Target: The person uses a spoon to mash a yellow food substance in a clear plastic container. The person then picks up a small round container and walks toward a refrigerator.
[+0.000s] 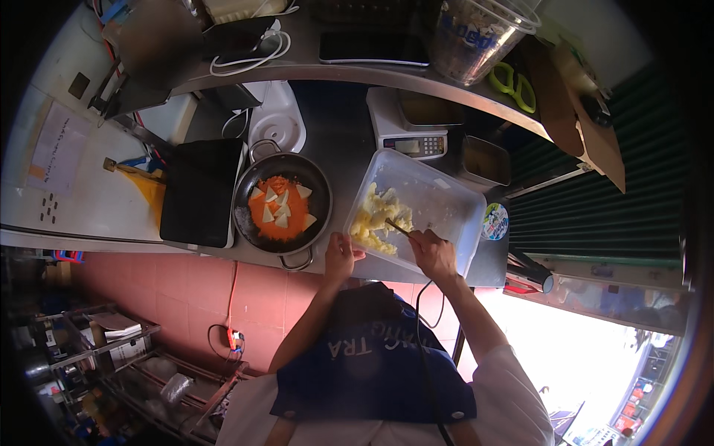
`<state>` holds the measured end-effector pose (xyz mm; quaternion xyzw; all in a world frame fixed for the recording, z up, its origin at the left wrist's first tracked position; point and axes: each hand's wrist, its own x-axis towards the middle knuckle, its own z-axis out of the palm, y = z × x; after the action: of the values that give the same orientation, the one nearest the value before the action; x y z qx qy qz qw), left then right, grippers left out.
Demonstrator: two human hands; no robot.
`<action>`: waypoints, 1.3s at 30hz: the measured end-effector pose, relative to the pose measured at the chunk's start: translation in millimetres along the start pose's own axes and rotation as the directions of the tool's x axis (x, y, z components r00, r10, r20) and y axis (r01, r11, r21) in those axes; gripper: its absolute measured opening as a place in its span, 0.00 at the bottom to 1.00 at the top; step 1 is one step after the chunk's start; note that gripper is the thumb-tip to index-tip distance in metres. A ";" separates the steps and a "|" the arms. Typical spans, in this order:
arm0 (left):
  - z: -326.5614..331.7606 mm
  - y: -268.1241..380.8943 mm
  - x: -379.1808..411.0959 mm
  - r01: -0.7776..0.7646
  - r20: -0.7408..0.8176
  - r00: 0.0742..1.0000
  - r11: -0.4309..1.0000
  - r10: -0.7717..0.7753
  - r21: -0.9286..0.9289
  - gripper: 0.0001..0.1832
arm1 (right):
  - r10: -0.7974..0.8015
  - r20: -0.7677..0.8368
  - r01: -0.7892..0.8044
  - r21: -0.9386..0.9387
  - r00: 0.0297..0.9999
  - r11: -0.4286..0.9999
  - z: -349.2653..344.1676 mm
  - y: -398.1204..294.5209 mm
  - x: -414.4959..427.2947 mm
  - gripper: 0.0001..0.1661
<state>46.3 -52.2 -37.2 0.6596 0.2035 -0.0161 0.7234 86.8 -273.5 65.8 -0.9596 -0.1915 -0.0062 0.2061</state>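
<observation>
My right hand (433, 255) grips a slim utensil (396, 227), whose far end sits in a lumpy pale-yellow mass (380, 214). That mass lies along the left side of a translucent white plastic tray (446, 207). At the tray's near left corner is my left hand (341, 257), fingers bent; whether it grips the rim cannot be made out. To its left stands a dark two-handled pan (244, 214) containing orange powder (271, 218) with several pale wedge-shaped pieces (282, 212) on top.
Behind the tray are a digital scale (385, 125) and a metal container (486, 161). A lidded cup (495, 221) stands right of it. Left of the pan is a black flat-topped appliance (202, 192). An overhead shelf (357, 73) carries a tablet (374, 49), green-handled scissors (513, 86) and a plastic tub (474, 42).
</observation>
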 end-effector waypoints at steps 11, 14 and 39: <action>-1.5 2.6 0.6 0.015 0.037 0.999 1.000 -0.015 0.001 0.14 | 0.025 -0.029 -0.025 0.024 0.999 0.999 5.2 -5.5 2.8 0.06; -2.3 2.1 0.2 0.038 0.034 0.999 0.999 -0.036 -0.034 0.14 | 0.039 -0.044 -0.038 0.022 0.998 0.999 7.3 -7.7 2.4 0.07; -5.8 14.6 0.8 0.135 0.062 0.988 0.988 -0.140 0.081 0.13 | 0.107 -0.103 -0.103 0.043 0.989 0.994 0.3 17.6 39.6 0.07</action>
<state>49.8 -44.5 -23.9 0.6703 0.2230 -0.0962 0.7012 130.0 -273.8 62.2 -0.9627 -0.1297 -0.0424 0.2338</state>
